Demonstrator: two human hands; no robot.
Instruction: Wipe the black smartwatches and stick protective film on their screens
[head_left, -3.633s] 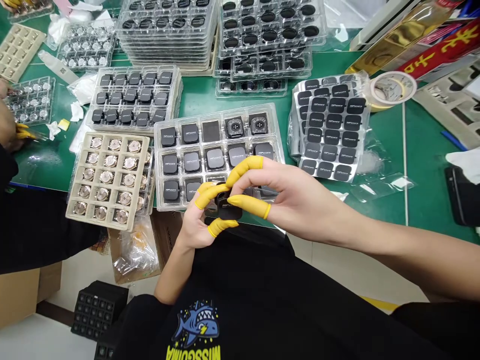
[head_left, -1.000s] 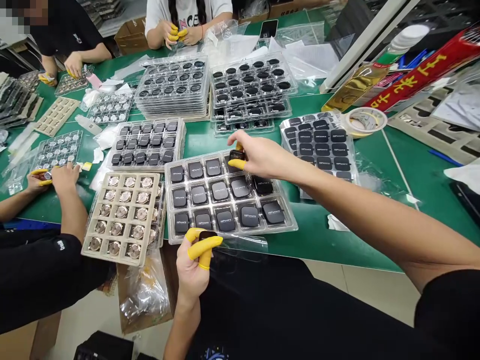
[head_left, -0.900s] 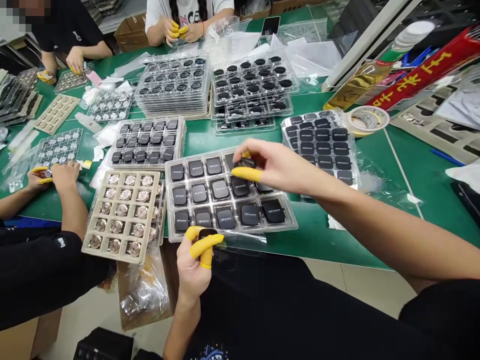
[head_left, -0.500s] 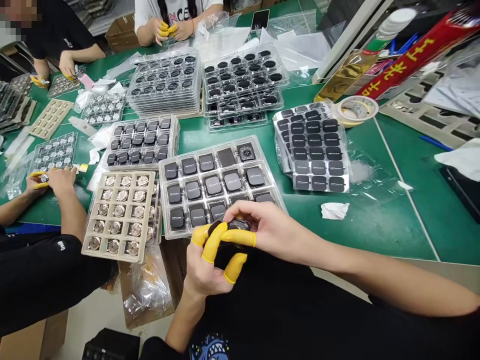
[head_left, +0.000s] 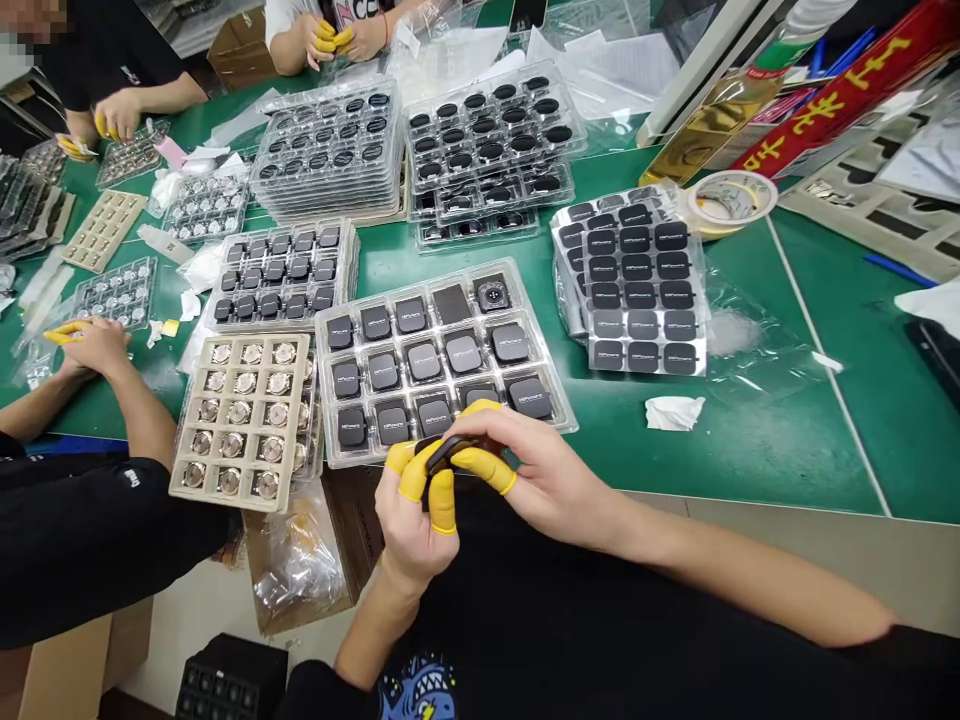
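Observation:
A black watch case (head_left: 444, 456) is turned nearly edge-on between my two hands above the near edge of the table. My left hand (head_left: 416, 515), with yellow finger cots, is closed on its left side. My right hand (head_left: 540, 465), also in yellow cots, pinches it from the right. Fingers cover much of the case. Just beyond lies a clear plastic tray (head_left: 553, 362) of square black watch cases with printed film on their faces. In its far right pocket one watch case (head_left: 493, 293) lies with its round sensor back up.
Sheets of black square stickers (head_left: 634, 295) lie right of the tray, beside a tape roll (head_left: 731, 200). A beige tray (head_left: 244, 420) of round watches stands at left. Stacked clear trays (head_left: 326, 195) rise behind. A co-worker's hands (head_left: 97, 345) rest at far left.
The watch case has turned from showing its flat side to nearly edge-on, and my fingers have shifted around it. The co-worker's hands at left have come together. The view has shifted slightly.

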